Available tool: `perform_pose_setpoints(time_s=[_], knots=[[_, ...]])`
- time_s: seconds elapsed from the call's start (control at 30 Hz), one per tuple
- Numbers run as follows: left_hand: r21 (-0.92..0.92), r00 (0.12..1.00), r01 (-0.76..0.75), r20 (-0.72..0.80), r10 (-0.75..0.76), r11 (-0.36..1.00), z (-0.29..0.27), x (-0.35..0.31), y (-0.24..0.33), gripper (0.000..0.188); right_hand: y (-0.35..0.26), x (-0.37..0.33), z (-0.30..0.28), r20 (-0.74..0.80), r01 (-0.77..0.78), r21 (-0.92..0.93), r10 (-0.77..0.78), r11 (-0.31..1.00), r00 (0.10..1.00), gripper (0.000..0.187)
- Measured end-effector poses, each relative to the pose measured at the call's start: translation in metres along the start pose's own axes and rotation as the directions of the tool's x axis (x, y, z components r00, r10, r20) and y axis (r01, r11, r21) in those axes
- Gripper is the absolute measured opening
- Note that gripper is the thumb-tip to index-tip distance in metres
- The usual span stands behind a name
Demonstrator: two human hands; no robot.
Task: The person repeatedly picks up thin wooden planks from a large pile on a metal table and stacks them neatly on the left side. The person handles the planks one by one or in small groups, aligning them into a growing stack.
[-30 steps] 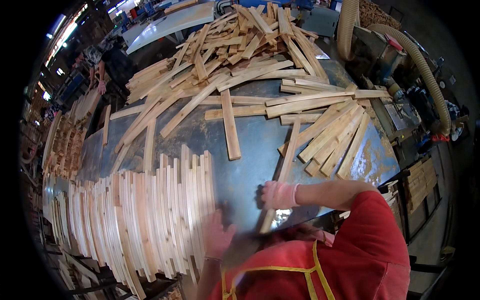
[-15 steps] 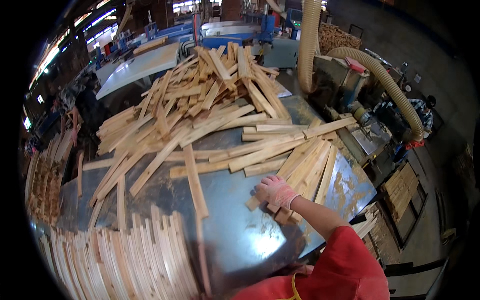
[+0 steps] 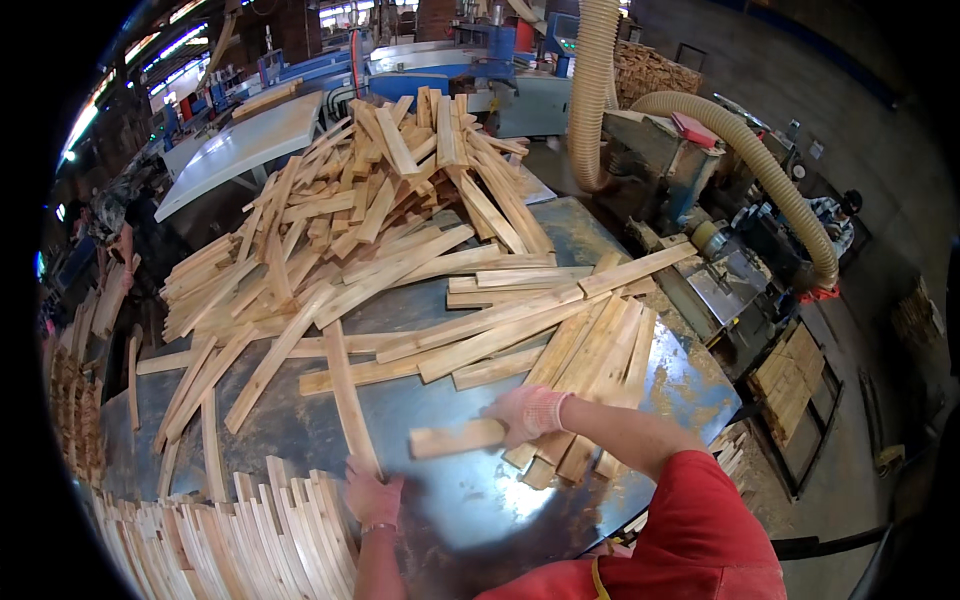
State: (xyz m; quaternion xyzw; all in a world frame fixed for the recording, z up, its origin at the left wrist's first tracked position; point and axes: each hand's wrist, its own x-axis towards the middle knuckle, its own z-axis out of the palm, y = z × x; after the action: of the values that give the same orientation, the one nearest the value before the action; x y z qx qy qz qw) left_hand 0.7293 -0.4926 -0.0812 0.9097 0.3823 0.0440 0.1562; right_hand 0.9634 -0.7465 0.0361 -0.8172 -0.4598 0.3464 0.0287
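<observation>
My right hand [image 3: 528,414], in a pale pink glove, is closed on a short wooden slat [image 3: 455,439] that points left over the metal table. Under and beside that hand lies a fan of slats [image 3: 590,365]. My left hand [image 3: 374,497], also gloved, is at the near end of a long narrow wooden slat [image 3: 347,395]. Its fingers close around that end, though they partly hide it. The slat's far end meets the heap of loose slats [image 3: 390,190].
The metal table [image 3: 440,500] carries scattered slats and sawdust. A row of upright slats [image 3: 230,540] stands at the near left. Ribbed hoses [image 3: 597,100] and a machine [image 3: 725,270] stand at right. A person [image 3: 835,220] is farther right.
My left hand has come into view at the near end of the long slat. My right hand has shifted slightly down, with the short slat now jutting out to its left.
</observation>
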Motion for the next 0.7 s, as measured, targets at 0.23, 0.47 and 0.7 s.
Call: perform_pose_setpoints(time_s=[0.23,0.47,0.7], knots=[[-0.862,0.864,0.483,0.497,0.079,0.152,-0.004,-0.013,-0.050,0.063,0.004,0.014,0.038,-0.192,0.019,0.848,0.273,0.530,0.943,0.062],[-0.749,0.786,0.547,0.613,0.077,0.374,-0.019,-0.246,-0.099,0.069,-0.075,0.094,0.163,-0.042,0.130,0.955,0.313,-0.265,0.949,0.028],[0.199,0.965,-0.040,0.263,-0.014,0.979,0.007,-0.341,-0.172,0.096,-0.232,0.101,0.222,0.091,-0.111,0.691,0.065,0.714,0.994,0.074]])
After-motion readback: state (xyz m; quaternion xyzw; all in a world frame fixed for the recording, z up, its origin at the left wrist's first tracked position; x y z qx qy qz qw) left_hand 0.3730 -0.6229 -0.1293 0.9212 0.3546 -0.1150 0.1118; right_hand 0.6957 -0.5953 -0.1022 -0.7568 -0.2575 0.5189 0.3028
